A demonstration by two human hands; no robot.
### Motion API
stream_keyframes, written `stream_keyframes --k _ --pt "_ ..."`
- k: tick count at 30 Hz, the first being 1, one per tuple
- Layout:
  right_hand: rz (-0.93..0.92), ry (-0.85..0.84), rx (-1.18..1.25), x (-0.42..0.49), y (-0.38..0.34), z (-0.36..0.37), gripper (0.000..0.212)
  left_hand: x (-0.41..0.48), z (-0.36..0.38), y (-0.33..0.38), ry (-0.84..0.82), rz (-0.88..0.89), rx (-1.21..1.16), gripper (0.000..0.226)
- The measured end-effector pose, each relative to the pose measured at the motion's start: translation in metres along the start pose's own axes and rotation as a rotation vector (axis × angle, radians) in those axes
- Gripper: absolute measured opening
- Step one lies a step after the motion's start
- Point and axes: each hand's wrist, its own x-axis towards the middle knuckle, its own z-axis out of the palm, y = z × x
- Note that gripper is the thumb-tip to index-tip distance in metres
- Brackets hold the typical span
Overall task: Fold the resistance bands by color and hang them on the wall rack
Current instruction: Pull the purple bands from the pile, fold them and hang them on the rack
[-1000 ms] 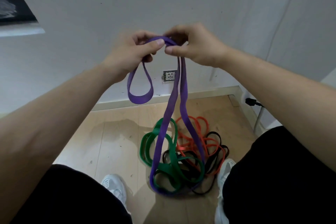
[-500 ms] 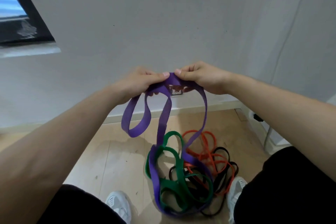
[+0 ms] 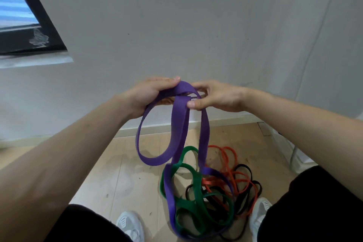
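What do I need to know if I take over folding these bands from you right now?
Left hand grips the top of the purple band; right hand pinches a strand beside it.
One short purple loop hangs free; the long end trails into the pile on the floor.
Green band, orange band and black band lie tangled there.
Done: purple fold begun.
Left: finish it, fold the others, hang them all. The rack is not in view.
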Motion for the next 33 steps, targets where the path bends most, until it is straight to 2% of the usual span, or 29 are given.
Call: stream_keyframes --k 3,6,9,12,16,19,22,24,26,28,30,33 --pt "-0.027 -0.055 -0.029 -0.001 -0.002 0.002 0.042 -0.003 -0.001 0.001 -0.014 0.002 -0.024 0.032" --pt "-0.05 0.013 -0.002 0.0 -0.005 0.009 0.021 -0.006 0.001 0.003 -0.053 -0.015 -0.078 0.034" --pt "-0.026 0.052 0.003 -0.001 -0.009 0.009 0.023 -0.004 -0.001 -0.002 -0.064 -0.043 -0.051 0.034" --pt "-0.001 0.105 -0.026 -0.005 -0.01 0.002 0.013 0.0 -0.008 -0.01 0.053 -0.068 0.129 0.03" --pt "-0.013 0.238 -0.149 -0.004 -0.01 -0.002 0.015 -0.001 -0.009 -0.011 0.016 -0.054 0.097 0.035" --pt "0.009 0.267 -0.191 -0.003 -0.011 -0.002 0.026 0.0 -0.004 -0.011 0.006 -0.035 0.256 0.045" --pt "0.032 0.257 -0.188 -0.005 -0.013 -0.007 0.023 0.003 -0.007 -0.021 0.067 0.038 0.411 0.036" --pt "0.031 0.267 -0.155 -0.008 -0.014 -0.011 0.02 0.003 -0.013 -0.03 0.08 0.075 0.651 0.024" --pt "0.035 0.309 -0.13 -0.009 -0.012 -0.017 0.024 0.003 -0.022 -0.041 0.075 0.058 0.902 0.017" --pt "0.042 0.365 -0.128 -0.01 -0.008 -0.024 0.03 0.0 -0.033 -0.048 0.125 -0.02 1.015 0.019" --pt "0.058 0.384 -0.153 -0.013 -0.003 -0.033 0.027 -0.002 -0.045 -0.054 0.198 -0.138 0.824 0.011" --pt "0.095 0.361 -0.211 -0.016 0.007 -0.041 0.032 -0.009 -0.057 -0.056 0.183 -0.249 0.415 0.008"
